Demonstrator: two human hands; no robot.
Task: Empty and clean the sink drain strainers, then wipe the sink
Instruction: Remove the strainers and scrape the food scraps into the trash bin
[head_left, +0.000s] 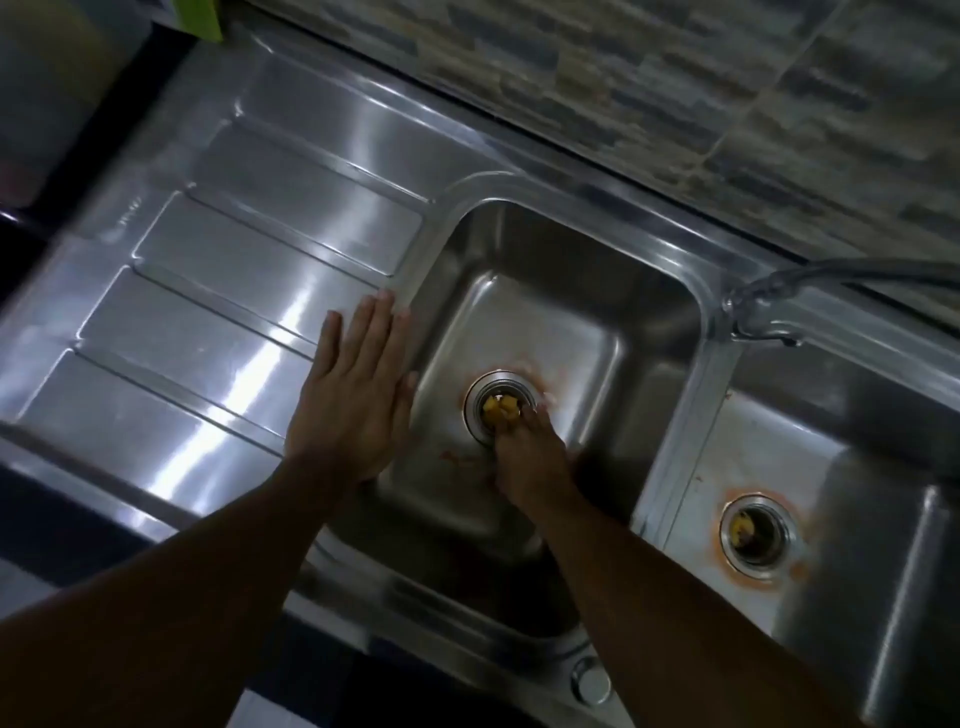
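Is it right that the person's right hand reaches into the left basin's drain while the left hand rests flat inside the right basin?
Not quite. In the head view the left hand rests flat on the draining board, not inside the right basin. The right hand does reach the left basin's drain.

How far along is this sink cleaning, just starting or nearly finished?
Just starting. Nothing looks done: both drains hold yellow scraps and orange stains ring them. In hand: the right hand reaches into the left basin's strainer, fingers at the scraps, while the left hand rests flat on the drainboard. Left: the right basin's strainer, cleaning both, and wiping the sink.
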